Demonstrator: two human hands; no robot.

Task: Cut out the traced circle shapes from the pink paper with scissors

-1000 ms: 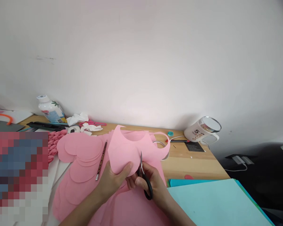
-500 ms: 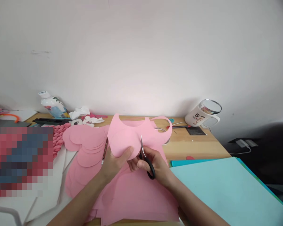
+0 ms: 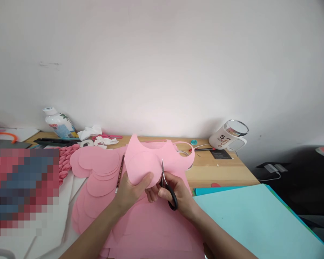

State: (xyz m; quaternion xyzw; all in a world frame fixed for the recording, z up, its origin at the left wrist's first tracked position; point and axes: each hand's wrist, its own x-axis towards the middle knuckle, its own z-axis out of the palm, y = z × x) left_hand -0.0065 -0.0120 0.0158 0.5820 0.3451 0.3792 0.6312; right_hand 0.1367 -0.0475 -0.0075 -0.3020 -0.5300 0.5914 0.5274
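My left hand (image 3: 133, 190) grips a sheet of pink paper (image 3: 143, 167) with the thumb on top; the fingers underneath are partly hidden. A faint round outline shows on the sheet, and its far side has curved cut-out edges, with a thin loop of paper at the right. Black-handled scissors (image 3: 170, 194) are in my right hand (image 3: 179, 196), their blades pointing away from me at the right edge of the round outline. Below both hands lies a stack of pink paper (image 3: 156, 230). Overlapping pink paper circles (image 3: 99, 183) and a pencil (image 3: 120, 174) lie to the left.
Light blue paper sheets (image 3: 248, 212) cover the right side of the wooden table (image 3: 205, 172). At the back stand a white mug (image 3: 224, 138) and a leaning white bottle (image 3: 59, 124) near crumpled tissues (image 3: 90, 132). The wall (image 3: 162, 72) rises behind.
The view has shifted slightly, so the table contents sit a little lower. Both hands keep their holds, and the scissors remain at the edge of the round outline.
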